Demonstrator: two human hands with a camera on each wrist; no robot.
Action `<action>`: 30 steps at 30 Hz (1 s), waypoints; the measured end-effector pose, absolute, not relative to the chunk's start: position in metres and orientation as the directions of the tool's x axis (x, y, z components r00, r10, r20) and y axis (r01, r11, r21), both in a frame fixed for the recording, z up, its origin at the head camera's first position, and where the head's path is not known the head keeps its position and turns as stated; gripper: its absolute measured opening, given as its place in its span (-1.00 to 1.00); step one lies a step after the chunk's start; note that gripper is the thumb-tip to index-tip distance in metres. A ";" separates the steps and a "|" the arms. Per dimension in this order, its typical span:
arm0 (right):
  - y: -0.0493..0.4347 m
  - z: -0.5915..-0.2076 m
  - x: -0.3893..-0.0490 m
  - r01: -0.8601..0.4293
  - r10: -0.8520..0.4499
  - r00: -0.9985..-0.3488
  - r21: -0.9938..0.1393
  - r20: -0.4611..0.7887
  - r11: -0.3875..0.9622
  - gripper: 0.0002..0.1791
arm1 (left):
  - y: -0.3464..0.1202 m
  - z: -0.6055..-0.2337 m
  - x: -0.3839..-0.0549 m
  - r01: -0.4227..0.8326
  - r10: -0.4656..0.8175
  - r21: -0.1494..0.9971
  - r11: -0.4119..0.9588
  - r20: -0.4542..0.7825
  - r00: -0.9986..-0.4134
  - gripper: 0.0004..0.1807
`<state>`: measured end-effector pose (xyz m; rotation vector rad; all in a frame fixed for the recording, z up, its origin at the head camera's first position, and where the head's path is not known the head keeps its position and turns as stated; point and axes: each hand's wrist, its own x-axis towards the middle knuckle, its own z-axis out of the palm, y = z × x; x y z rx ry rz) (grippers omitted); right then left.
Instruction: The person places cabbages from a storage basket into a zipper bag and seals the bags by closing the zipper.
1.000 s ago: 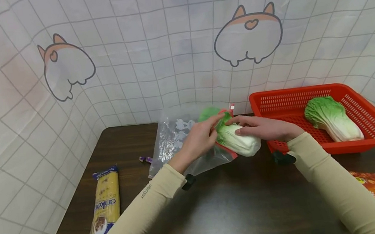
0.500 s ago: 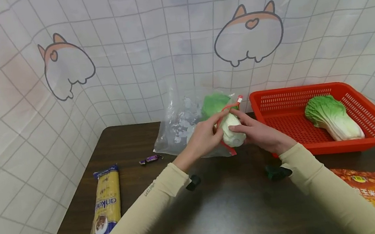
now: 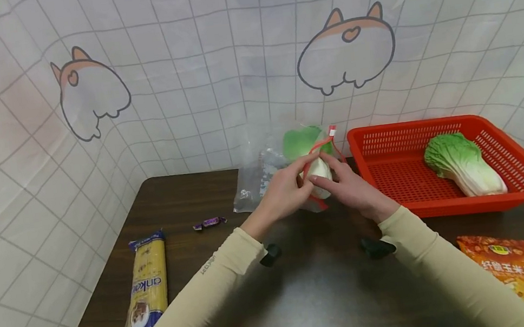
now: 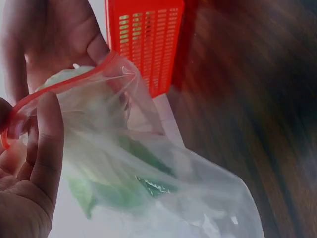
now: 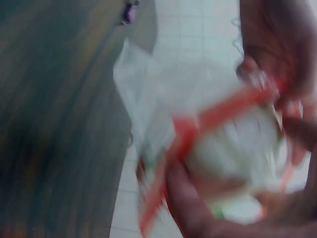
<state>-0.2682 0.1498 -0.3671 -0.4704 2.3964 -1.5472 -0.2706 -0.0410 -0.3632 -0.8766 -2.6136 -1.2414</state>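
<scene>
A napa cabbage (image 3: 320, 171) lies mostly inside a clear zip bag (image 3: 251, 184) with a red zip edge, its green leaves deep in the bag and its white base at the mouth. My left hand (image 3: 286, 190) pinches the red edge on the near left side. From the right, my right hand (image 3: 355, 189) curls its fingers and thumb round the white base, right at the bag's mouth. The left wrist view shows the leaves (image 4: 106, 193) through the plastic. The right wrist view is blurred, with the thumb (image 5: 185, 198) against the red strip.
A red plastic basket (image 3: 412, 206) with another napa cabbage (image 3: 466, 165) stands to the right. An orange snack packet (image 3: 516, 274) lies at front right. On the left are a yellow and blue pasta packet (image 3: 147, 286) and a small purple-wrapped candy (image 3: 210, 222).
The cabbage has gone deeper into the bag, away from me and tilting upright. My right hand has shifted left toward my left hand, and the bag has drawn in on the left.
</scene>
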 end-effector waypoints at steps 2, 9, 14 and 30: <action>0.153 -0.366 -0.268 -0.101 -0.442 -0.894 -0.930 -0.071 0.353 -0.12 | -0.044 -0.362 -0.272 0.527 0.437 0.703 0.478 0.330 -0.837 -0.39; 0.150 -0.369 -0.270 -0.251 -0.444 -0.896 -0.851 0.023 0.462 -0.29 | -0.049 -0.359 -0.273 0.463 0.432 0.773 0.433 0.273 -0.860 -0.34; 0.139 -0.373 -0.271 -0.267 -0.333 -0.940 -0.778 0.079 0.569 -0.48 | -0.043 -0.360 -0.270 0.458 0.475 0.776 0.434 0.235 -0.848 -0.34; 0.182 -0.353 -0.298 -0.062 -0.233 -0.972 -0.980 0.017 0.187 -0.52 | -0.077 -0.346 -0.283 0.372 0.507 0.899 0.232 0.214 -0.835 -0.39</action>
